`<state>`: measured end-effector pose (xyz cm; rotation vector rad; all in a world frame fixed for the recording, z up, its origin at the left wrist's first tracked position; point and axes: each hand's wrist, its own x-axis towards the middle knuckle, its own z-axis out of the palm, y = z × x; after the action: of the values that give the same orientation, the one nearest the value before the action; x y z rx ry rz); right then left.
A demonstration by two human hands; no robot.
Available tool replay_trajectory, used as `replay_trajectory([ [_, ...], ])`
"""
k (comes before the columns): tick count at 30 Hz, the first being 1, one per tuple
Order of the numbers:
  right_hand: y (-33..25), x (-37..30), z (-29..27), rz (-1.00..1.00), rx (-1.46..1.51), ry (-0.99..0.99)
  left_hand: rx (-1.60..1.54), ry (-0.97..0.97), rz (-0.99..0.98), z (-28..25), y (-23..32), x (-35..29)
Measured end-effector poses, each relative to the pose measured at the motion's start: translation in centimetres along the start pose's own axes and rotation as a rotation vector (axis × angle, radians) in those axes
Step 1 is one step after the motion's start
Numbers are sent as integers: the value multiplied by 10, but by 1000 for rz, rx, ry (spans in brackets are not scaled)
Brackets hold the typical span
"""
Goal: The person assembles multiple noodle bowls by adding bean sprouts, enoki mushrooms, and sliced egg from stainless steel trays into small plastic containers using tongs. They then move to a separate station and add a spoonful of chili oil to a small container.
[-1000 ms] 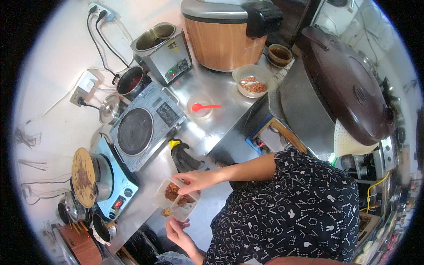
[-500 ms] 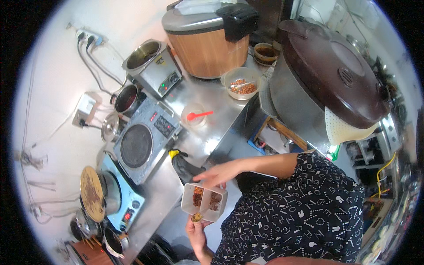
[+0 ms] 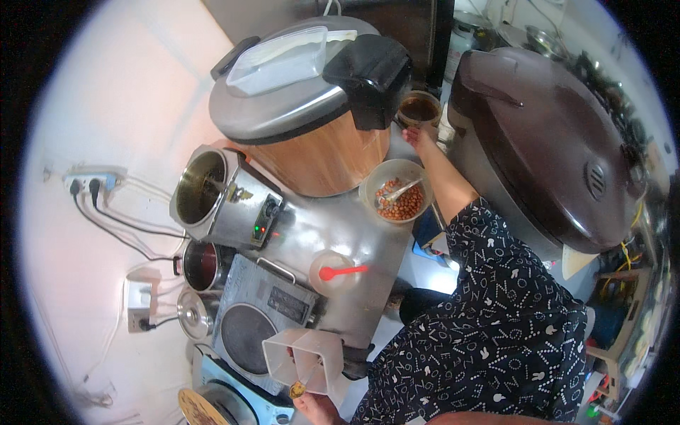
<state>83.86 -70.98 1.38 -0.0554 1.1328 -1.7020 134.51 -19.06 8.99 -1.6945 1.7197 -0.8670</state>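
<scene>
My left hand (image 3: 316, 409), at the lower middle, is closed on a whitish, divided plastic container (image 3: 337, 370), tilted, with its compartments facing left. Dark reddish bits show inside. By the thumb at the container's edge is a small golden-brown rounded piece (image 3: 297, 389), perhaps a spoon's bowl. My right arm stretches far across the counter. Its hand (image 3: 419, 136) is beside the near side of a bowl of dark brown sauce (image 3: 419, 108), fingers apart; whether they touch it is hard to see. Nearer along that arm stands a bowl of peanuts (image 3: 398, 205) with a metal spoon (image 3: 401, 192) in it.
A large wood-look rice cooker (image 3: 312, 159) stands left of my right hand, and a big brown-lidded pot (image 3: 545, 134) to its right. A red spoon (image 3: 343, 272) lies across a clear bowl on the steel counter. Leftward are a grey hot plate (image 3: 248, 338) and a steel warmer (image 3: 241, 212).
My right hand has left the divided container and reached up and away to the sauce bowl. My left hand keeps the container, now tipped differently. The whole view has shifted.
</scene>
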Motion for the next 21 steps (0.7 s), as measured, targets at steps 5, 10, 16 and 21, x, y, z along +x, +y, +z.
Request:
replay_trajectory([
  [5,-13,-7,-3,25,-70,145,-1450,-166,-585,-27,-25,13],
  [10,-22,0,-8,24,-141,153,-1793,-96,-719,-58,-39,23],
  [16,-9,43,-33,53,12,180,-2434,62,-891,-63,-38,23],
  [21,16,56,-47,-44,189,126,-2418,186,-1034,-63,-30,-12],
])
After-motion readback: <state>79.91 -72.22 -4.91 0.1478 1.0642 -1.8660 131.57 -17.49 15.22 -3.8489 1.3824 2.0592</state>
